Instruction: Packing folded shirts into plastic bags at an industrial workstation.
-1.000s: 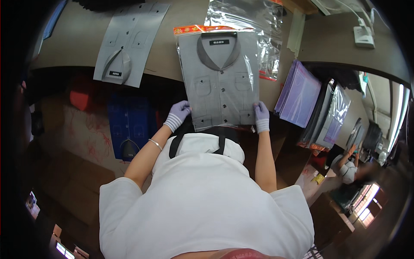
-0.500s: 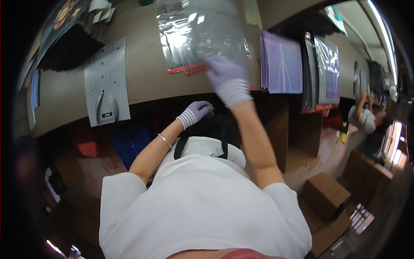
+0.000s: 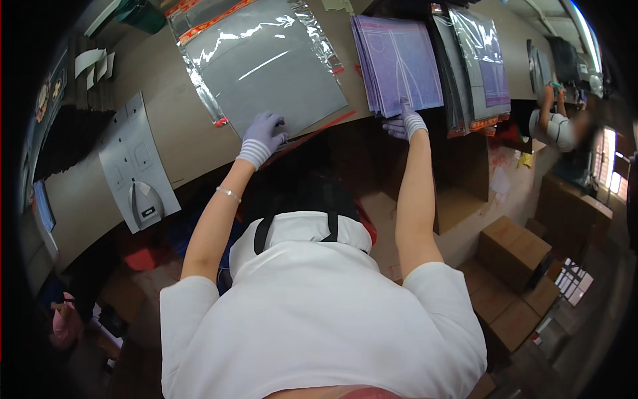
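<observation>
A grey sheet [image 3: 266, 73] lies on the table in front of me, with shiny clear plastic bag edges [image 3: 203, 90] showing around it. My left hand [image 3: 264, 136], in a light purple glove with a striped cuff, rests at its near edge, thumb and fingers apart. Farther right lies a stack of purple printed sheets [image 3: 402, 63]. At the stack's near edge my right hand [image 3: 404, 124], gloved alike, has its thumb on top and its fingers tucked under, pinching a sheet. How many sheets it grips is hidden.
Grey packets in clear plastic [image 3: 475, 66] stand right of the purple stack. Leftward lie a pale panel [image 3: 136, 159] and dark stacked pieces [image 3: 70, 126]. A green container [image 3: 139, 14] is at the back. Cardboard boxes [image 3: 515, 246] stand at right, where another person [image 3: 555, 126] works.
My left hand has risen from my lap to the sheet's edge. My right hand has moved from the clear bags to the purple stack. A grey sheet now shows among the bags.
</observation>
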`<state>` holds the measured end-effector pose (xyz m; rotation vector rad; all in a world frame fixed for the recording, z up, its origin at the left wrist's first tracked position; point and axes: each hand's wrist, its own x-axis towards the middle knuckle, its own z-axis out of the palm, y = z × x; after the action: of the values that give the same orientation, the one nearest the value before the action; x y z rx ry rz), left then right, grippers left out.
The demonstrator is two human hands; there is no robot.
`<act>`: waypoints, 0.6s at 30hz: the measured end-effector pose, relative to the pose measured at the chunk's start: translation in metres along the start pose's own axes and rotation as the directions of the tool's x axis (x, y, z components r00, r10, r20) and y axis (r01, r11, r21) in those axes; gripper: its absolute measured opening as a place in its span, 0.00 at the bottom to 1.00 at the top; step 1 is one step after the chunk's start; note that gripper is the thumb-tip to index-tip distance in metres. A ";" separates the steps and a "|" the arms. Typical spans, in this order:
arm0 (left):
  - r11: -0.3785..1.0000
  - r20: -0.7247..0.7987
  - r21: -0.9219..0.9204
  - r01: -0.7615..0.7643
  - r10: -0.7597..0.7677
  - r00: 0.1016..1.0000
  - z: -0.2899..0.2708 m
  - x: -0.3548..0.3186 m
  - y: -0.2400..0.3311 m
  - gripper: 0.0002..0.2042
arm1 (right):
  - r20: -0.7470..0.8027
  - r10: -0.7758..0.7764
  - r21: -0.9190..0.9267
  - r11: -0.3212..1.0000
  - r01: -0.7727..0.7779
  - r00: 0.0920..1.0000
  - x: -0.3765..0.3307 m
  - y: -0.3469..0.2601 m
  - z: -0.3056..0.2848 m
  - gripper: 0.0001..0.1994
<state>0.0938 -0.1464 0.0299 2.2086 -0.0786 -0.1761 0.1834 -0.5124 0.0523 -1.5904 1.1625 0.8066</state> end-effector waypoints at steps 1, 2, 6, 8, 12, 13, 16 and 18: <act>0.964 0.030 0.258 -0.061 0.055 0.998 0.004 0.008 0.001 0.10 | 0.036 0.007 -0.002 1.000 -0.007 0.999 0.000 0.001 0.000 0.36; 0.859 0.079 0.495 -0.131 0.105 0.991 0.006 0.015 -0.002 0.12 | 0.069 0.015 0.001 1.000 -0.015 0.998 0.000 0.003 0.001 0.34; 0.875 0.137 0.458 -0.158 0.106 0.985 0.015 0.035 -0.032 0.10 | -0.143 -0.332 0.254 0.898 0.359 0.932 0.021 0.090 -0.037 0.21; 0.926 0.135 -0.263 0.271 -0.243 0.961 0.013 0.036 -0.045 0.08 | -0.292 -0.547 0.087 0.802 0.591 0.785 -0.016 0.133 -0.046 0.15; 0.774 0.077 -0.541 0.330 -0.346 0.935 0.001 0.051 -0.012 0.09 | -0.406 -0.693 -0.119 0.686 0.718 0.595 -0.132 0.165 -0.010 0.16; 0.776 0.081 -0.540 0.326 -0.338 0.938 0.001 0.056 -0.001 0.09 | -0.408 -0.730 -0.161 0.649 0.743 0.549 -0.147 0.174 0.005 0.16; 0.806 -0.031 -0.551 0.216 -0.279 0.960 0.004 0.070 0.030 0.09 | -0.256 -0.733 -0.174 0.676 0.716 0.630 -0.172 0.195 0.052 0.16; 0.828 -0.076 -0.534 0.168 -0.245 0.967 0.007 0.071 0.033 0.09 | -0.160 -0.739 -0.191 0.674 0.714 0.655 -0.177 0.195 0.070 0.16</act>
<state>0.1629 -0.1806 0.0452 1.6669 0.2651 -0.1399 -0.0563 -0.4067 0.1274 -2.0670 0.5084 0.1454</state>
